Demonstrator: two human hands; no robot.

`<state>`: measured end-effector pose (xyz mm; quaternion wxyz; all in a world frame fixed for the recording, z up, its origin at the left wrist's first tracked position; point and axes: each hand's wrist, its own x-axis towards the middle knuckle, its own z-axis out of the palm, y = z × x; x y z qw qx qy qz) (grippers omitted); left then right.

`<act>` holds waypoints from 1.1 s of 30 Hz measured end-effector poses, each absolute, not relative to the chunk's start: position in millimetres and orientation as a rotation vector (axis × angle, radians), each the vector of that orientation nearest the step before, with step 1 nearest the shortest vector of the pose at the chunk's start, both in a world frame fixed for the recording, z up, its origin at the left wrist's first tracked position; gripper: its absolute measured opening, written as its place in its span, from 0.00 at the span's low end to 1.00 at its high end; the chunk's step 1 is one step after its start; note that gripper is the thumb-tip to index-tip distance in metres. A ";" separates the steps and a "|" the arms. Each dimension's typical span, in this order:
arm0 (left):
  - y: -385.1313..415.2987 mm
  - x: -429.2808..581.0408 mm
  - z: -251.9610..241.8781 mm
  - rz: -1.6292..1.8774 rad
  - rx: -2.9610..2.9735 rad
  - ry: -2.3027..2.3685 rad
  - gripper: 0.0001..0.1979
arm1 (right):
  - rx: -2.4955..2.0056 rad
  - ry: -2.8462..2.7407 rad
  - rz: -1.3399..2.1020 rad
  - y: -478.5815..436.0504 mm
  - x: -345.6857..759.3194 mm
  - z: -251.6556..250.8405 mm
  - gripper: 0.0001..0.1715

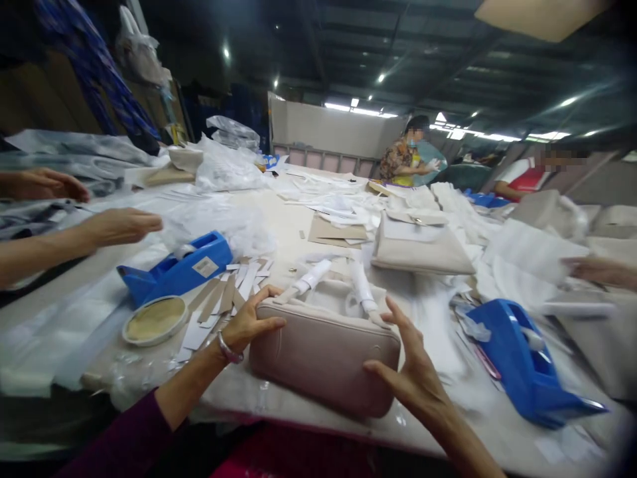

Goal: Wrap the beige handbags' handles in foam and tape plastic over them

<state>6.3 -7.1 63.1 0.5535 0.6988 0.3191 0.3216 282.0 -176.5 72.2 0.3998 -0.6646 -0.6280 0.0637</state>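
A beige-pink handbag (323,358) stands at the table's near edge, with white wrapping around its raised handles (362,287). My left hand (253,322), a bracelet at its wrist, grips the bag's upper left corner, thumb on the front and fingers over the top. At the right end my right hand (408,358) is spread open. Its thumb lies at the front panel and its fingers reach up near the top corner; it is not closed around the bag. The bag's underside and back are hidden.
Blue tape dispensers stand left (176,269) and right (522,362). A round dish (154,320) lies beside cardboard strips (219,299). Behind is another handbag (423,249). Co-workers' hands (119,227) reach in from the left, another hand (602,271) from the right. White sheets lie around.
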 end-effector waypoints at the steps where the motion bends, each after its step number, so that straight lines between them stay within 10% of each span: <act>1: -8.5 7.7 61.9 0.775 1.619 0.758 0.23 | -1.684 -1.558 0.159 -175.4 278.4 70.7 0.55; 18: -15.8 27.1 39.0 0.879 1.524 1.083 0.21 | -1.710 -1.331 0.129 -166.1 268.9 25.3 0.23; 33: -5.6 47.0 18.3 0.867 1.876 1.324 0.20 | -1.659 -1.222 0.385 -154.4 278.3 9.8 0.28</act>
